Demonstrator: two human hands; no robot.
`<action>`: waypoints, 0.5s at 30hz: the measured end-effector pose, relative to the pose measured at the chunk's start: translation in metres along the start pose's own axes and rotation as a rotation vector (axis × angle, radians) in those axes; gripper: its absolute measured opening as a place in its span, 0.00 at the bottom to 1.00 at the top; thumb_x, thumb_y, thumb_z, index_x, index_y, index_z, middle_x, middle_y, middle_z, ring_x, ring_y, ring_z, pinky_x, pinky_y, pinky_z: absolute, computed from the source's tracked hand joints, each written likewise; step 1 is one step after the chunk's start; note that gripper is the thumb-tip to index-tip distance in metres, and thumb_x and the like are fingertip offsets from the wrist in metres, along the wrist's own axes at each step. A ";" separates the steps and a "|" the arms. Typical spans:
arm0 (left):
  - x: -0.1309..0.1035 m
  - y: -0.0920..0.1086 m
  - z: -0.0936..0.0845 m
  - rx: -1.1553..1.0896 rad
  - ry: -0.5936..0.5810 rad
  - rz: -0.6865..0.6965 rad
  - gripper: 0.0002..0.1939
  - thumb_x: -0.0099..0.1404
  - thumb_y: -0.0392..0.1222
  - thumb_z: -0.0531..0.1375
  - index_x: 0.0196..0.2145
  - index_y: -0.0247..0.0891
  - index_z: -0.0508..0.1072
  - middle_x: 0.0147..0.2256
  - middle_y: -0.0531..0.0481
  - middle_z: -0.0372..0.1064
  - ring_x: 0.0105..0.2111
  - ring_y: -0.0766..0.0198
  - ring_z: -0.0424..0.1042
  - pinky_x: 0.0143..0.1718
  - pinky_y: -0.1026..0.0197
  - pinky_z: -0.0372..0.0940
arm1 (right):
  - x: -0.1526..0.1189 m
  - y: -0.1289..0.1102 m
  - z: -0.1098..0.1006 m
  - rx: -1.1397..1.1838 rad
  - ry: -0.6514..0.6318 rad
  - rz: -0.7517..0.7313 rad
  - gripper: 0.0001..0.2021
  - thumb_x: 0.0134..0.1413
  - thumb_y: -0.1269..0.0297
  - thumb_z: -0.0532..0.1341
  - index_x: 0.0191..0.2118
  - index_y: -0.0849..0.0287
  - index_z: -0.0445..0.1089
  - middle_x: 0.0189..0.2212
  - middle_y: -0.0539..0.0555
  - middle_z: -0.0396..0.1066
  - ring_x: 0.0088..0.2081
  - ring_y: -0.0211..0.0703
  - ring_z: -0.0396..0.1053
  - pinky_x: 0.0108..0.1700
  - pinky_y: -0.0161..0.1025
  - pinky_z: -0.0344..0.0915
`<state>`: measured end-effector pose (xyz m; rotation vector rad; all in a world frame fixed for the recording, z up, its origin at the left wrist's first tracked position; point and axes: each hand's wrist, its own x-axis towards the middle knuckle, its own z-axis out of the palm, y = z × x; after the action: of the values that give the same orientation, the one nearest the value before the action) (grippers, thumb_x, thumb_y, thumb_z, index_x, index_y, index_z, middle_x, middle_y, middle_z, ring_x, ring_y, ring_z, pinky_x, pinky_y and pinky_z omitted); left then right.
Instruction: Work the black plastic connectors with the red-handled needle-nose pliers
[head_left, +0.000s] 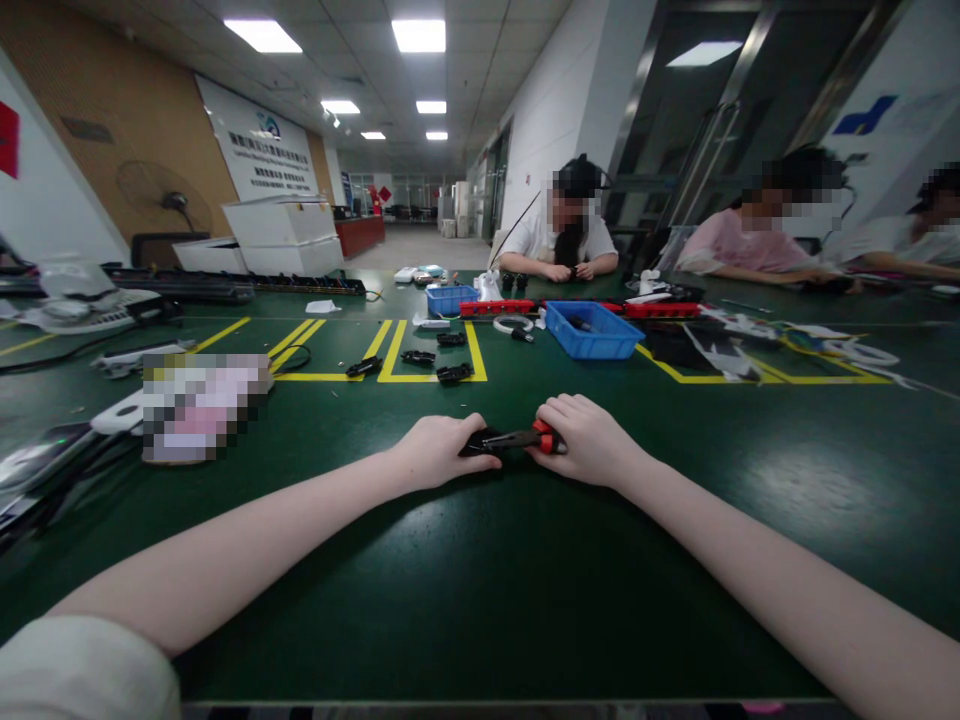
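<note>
Low over the green table, my left hand (439, 450) is closed around a small black part (474, 443), most of it hidden by the fingers. My right hand (585, 440) grips the red handles of a pair of long-nose pliers (517, 438). The pliers point left, and their jaws meet the black part; whether they clamp it cannot be made out. Beyond my hands, several similar black parts (454, 372) lie in and beside a yellow-taped rectangle (480, 350).
A blue bin (592, 335) stands beyond my right hand, with a smaller blue bin (450, 298) behind it. Cables and plastic bags (817, 340) lie to the right. A blurred flat object (206, 410) is at the left. Across the green table (525, 580), a person (559, 240) works.
</note>
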<state>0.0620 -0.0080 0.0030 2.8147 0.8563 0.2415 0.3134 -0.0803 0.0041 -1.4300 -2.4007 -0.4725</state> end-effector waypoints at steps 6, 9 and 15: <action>-0.001 0.000 0.000 -0.033 0.011 0.009 0.20 0.71 0.60 0.55 0.47 0.40 0.70 0.36 0.48 0.77 0.35 0.55 0.78 0.32 0.61 0.64 | 0.000 0.000 0.003 -0.018 -0.018 0.028 0.08 0.53 0.60 0.63 0.33 0.56 0.65 0.33 0.57 0.71 0.34 0.48 0.66 0.37 0.44 0.58; -0.001 0.000 -0.001 -0.055 0.020 0.018 0.20 0.73 0.59 0.52 0.44 0.40 0.71 0.34 0.48 0.76 0.33 0.56 0.77 0.31 0.62 0.62 | 0.000 0.000 0.003 -0.013 -0.024 0.045 0.07 0.52 0.62 0.63 0.32 0.56 0.64 0.32 0.56 0.70 0.33 0.46 0.66 0.35 0.43 0.59; 0.000 0.000 -0.002 -0.059 0.020 0.025 0.21 0.74 0.60 0.51 0.43 0.40 0.72 0.33 0.49 0.76 0.33 0.57 0.76 0.31 0.62 0.60 | 0.002 -0.002 0.002 0.005 -0.037 0.030 0.06 0.53 0.63 0.62 0.32 0.55 0.63 0.31 0.55 0.70 0.32 0.46 0.65 0.35 0.42 0.60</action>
<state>0.0612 -0.0077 0.0047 2.7742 0.8049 0.2934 0.3104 -0.0791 0.0029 -1.4832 -2.4031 -0.4364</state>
